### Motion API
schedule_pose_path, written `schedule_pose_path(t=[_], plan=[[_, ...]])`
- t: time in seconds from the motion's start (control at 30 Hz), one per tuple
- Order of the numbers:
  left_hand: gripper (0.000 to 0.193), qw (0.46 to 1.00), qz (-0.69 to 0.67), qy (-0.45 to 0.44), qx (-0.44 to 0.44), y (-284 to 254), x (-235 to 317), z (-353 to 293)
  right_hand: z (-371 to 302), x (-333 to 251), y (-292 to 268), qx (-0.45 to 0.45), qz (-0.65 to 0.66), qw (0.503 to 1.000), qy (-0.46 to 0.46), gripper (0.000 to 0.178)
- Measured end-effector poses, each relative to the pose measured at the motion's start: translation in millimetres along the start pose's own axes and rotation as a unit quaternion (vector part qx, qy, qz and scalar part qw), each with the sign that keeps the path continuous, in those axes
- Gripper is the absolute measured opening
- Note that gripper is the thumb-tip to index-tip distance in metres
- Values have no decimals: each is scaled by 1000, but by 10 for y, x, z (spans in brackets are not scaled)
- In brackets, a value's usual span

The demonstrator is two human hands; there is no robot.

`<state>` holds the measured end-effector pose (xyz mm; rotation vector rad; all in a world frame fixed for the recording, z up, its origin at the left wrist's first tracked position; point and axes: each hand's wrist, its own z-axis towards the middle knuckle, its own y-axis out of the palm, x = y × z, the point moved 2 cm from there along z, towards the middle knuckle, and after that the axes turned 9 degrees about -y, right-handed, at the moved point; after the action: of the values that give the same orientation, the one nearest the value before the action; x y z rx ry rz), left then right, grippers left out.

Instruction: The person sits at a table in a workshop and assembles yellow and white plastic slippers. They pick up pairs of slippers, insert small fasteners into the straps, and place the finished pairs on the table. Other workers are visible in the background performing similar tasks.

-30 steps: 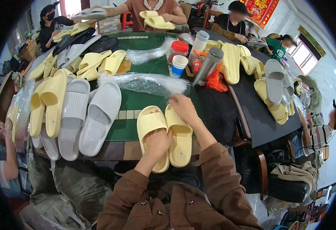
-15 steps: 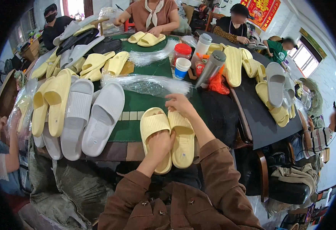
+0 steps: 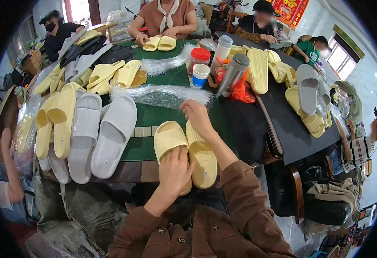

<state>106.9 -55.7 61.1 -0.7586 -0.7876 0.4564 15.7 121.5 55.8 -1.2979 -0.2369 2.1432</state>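
In front of me a pair of yellow slide slippers sits side by side at the table's near edge. My left hand point(image 3: 174, 170) rests over the left slipper point(image 3: 170, 136), fingers stretched toward the opening under its strap and thumb apart. Above the toe of the right slipper point(image 3: 202, 161) is my right hand point(image 3: 196, 117), its fingers bent and pressed together. Whatever is between those fingertips is too small to make out. Just beyond them lies a bundle of clear plastic strands point(image 3: 164, 95).
Grey slippers point(image 3: 114, 135) and yellow slippers point(image 3: 62, 118) lean at the left. A paper cup point(image 3: 201, 77), red-lidded jar point(image 3: 200, 57) and steel flask point(image 3: 235, 74) stand beyond my right hand. Across the table a person handles yellow slippers point(image 3: 159, 43); others sit around.
My left hand has drawn back out from under the left slipper's strap. The right hand has risen slightly, away from the right slipper's toe. Across the table, the person's hands have come down to the slippers.
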Motion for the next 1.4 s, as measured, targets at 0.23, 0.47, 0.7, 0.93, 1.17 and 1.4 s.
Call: schedule_pose_path(t=[0.23,0.47,0.7,0.93,1.17,1.4], plan=[[21,989,-132,-57,33,-95,-184,706,-38,-96,9,-15,-7,997,-77,14],[22,976,-190,-102,-14,642,-533,1245,-7,-194,33,-24,-96,991,-89,12],[16,959,-226,-164,-50,686,-596,1146,-93,78,110,4,-80,996,-38,12],[13,967,-184,-178,-6,708,-576,1025,-170,54,70,11,47,997,54,14],[11,954,-200,-221,-23,725,-589,1020,-189,70,82,12,71,996,58,15],[7,965,-207,-140,75,775,-618,1014,-208,188,103,26,34,999,34,17]])
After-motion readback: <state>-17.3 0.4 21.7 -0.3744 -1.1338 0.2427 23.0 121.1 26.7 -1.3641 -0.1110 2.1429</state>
